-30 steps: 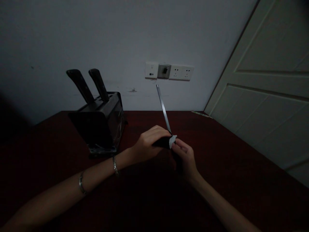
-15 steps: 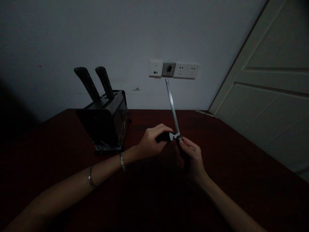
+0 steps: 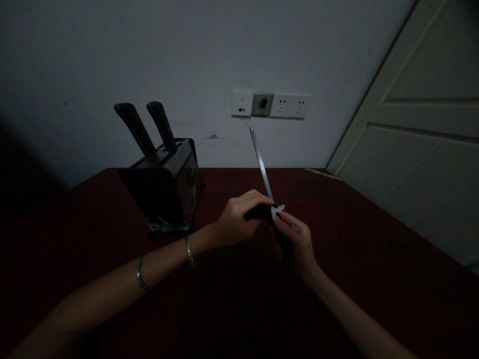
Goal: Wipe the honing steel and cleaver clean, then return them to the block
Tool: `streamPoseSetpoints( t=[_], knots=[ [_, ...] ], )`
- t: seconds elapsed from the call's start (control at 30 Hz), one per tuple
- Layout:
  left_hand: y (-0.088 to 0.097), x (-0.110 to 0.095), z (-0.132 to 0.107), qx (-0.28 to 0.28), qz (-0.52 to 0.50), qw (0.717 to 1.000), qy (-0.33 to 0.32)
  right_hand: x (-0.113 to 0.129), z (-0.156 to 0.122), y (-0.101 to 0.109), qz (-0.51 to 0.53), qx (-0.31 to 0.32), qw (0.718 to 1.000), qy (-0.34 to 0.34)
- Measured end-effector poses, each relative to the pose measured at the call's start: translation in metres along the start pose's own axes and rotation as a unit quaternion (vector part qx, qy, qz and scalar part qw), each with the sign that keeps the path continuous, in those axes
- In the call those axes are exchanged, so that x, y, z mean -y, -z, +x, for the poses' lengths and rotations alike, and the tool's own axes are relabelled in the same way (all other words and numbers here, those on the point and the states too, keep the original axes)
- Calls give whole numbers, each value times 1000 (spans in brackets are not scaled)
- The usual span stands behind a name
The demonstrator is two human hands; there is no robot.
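My left hand (image 3: 239, 217) is closed around a small black piece (image 3: 259, 212) with a white patch at its right end; its kind is unclear in the dim light. My right hand (image 3: 297, 242) is closed on the dark handle of a sharpening steel (image 3: 261, 162), largely hidden by the fingers and shadow. The steel's bare metal rod points up and away, leaning left. Its base is hidden behind the black piece. Thumb and forefinger of the right hand reach the white patch, so the hands nearly meet.
To the left on the dark red table (image 3: 355, 229) stands a black knife block (image 3: 160, 194), two black-handled knives (image 3: 134, 129) in its top. Sockets and a switch (image 3: 264, 104) sit on the wall behind. A pale panelled door (image 3: 422, 159) rises at right.
The rod of the sharpening steel has tilted left, its tip slightly lower. The black piece with the white patch has shifted right, now across the rod's base by the right fingertips.
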State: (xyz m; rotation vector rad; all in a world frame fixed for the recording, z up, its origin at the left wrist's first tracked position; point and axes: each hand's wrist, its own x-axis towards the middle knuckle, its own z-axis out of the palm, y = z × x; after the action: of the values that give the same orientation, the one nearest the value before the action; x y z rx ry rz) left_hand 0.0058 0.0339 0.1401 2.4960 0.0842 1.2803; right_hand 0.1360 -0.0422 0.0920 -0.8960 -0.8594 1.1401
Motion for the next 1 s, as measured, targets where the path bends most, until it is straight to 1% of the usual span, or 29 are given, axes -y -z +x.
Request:
streamPoseSetpoints(
  t=[0.1, 0.23, 0.37, 0.43, 0.5, 0.57, 0.63, 0.67, 0.7, 0.77, 0.83, 0.9, 1.0],
  knots=[
    [2, 3, -1, 1, -3, 1000, 17, 2, -1, -1, 5, 11, 1000, -1],
    [4, 8, -2, 5, -9, 1000, 30, 5, -2, -1, 18, 10, 1000, 1],
    [4, 17, -4, 23, -6, 998, 65, 8, -3, -1, 30, 12, 999, 0],
    [4, 21, -5, 20, -8, 997, 79, 9, -3, -1, 30, 15, 999, 3],
    [5, 22, -4, -9, -6, 996, 93, 9, -2, -2, 28, 18, 999, 12],
    [7, 21, -3, -65, 7, 992, 104, 9, -1, -3, 24, 20, 999, 9],
    [8, 17, -1, -107, 25, 990, 93, 7, -1, -4, 18, 19, 1000, -10],
    [8, 15, 0, -109, 30, 991, 74, 6, 0, -4, 13, 19, 1000, -22],
    [8, 13, 1, -97, 30, 994, 47, 4, 0, -4, 9, 16, 999, -30],
    [6, 10, 1, -46, 18, 999, -8, 1, 1, -4, 3, 7, 999, -32],
    [3, 8, 1, 3, 9, 999, -36, -1, 1, -3, 8, -1, 1000, -24],
    [1, 7, 0, 21, 11, 999, -30, -2, 2, -2, 20, 2, 999, -25],
    [-2, 7, -2, 10, 15, 1000, -3, -1, 1, -2, 42, 20, 998, -45]
  ],
)
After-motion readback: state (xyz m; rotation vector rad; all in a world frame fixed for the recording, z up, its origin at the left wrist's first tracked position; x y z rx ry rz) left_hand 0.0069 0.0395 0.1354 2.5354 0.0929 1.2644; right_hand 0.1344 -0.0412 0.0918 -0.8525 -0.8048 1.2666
